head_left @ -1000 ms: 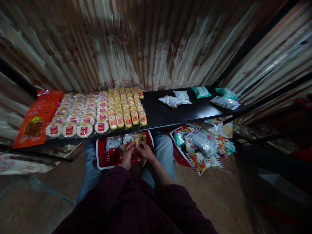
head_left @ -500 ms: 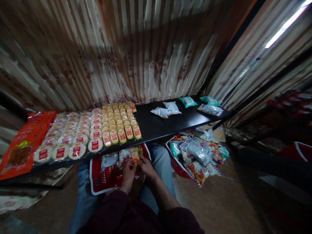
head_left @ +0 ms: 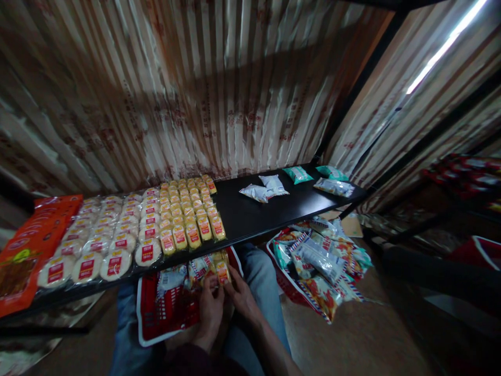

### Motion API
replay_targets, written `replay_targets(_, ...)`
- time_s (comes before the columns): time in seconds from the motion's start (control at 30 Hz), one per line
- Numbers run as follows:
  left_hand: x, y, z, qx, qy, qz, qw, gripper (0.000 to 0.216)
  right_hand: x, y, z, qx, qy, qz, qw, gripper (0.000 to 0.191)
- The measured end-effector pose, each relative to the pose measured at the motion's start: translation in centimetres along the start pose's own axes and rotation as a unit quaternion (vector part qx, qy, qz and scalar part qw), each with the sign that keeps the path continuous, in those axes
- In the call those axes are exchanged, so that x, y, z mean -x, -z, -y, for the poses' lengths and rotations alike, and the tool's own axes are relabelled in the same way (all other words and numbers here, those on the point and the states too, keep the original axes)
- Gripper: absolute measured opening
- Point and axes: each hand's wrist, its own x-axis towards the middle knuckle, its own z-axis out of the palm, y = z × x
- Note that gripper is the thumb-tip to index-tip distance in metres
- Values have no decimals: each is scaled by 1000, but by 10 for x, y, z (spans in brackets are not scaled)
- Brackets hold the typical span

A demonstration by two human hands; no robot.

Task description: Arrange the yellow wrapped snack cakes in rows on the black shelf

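My left hand (head_left: pixel 212 305) and my right hand (head_left: pixel 241 296) are close together over a red basket (head_left: pixel 145 313) on my lap. Between their fingertips is a small yellow wrapped cake (head_left: pixel 223 272) with an orange-red label; both hands look closed on it. Behind it in the basket lie silvery snack bags (head_left: pixel 172 279) and more yellow packs, partly hidden by my hands and the shelf. On the black shelf (head_left: pixel 250 222) just above stand rows of similar yellow cakes (head_left: pixel 193 235), beside rows of round white wrapped cakes (head_left: pixel 115 263).
An orange packet (head_left: pixel 37 245) lies at the shelf's left end. White bags (head_left: pixel 274 184) and green bags (head_left: pixel 298 175) lie toward its right. A second basket (head_left: pixel 287 284), heaped with snack bags (head_left: pixel 321 256), stands on the floor right of my leg. A pleated curtain (head_left: pixel 219 89) hangs behind.
The view has shifted, so the shelf and baskets appear a little lower. Both hands stay together on the yellow cake, which is tilted slightly differently.
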Motion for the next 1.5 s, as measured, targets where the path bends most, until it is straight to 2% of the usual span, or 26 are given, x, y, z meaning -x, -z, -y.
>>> replay_targets(0.33, 12, -8, -26, -37, -77, 55, 995, 19, 9, 7, 26, -115, -7, -66, 991, 56)
replay_targets(0.6, 7, -24, -67, -21, -130, 95, 987, 18, 1, 20, 62, -116, 61, -168, 977, 47)
replay_targets(0.77, -6, -38, -95, -62, -199, 101, 973, 15, -20, 32, 78, -112, 82, -187, 973, 43)
replay_targets(1.03, -23, -57, -124, -183, -236, 96, 950, 34, -57, 48, 86, -50, 82, -203, 975, 43)
replay_targets(1.3, -45, -78, -162, -260, -196, 138, 935, 50, -104, 64, 92, -56, 98, -174, 978, 52)
replay_targets(1.5, -66, -93, -180, -223, -167, 149, 949, 44, -139, 62, 102, -119, 101, -153, 976, 51)
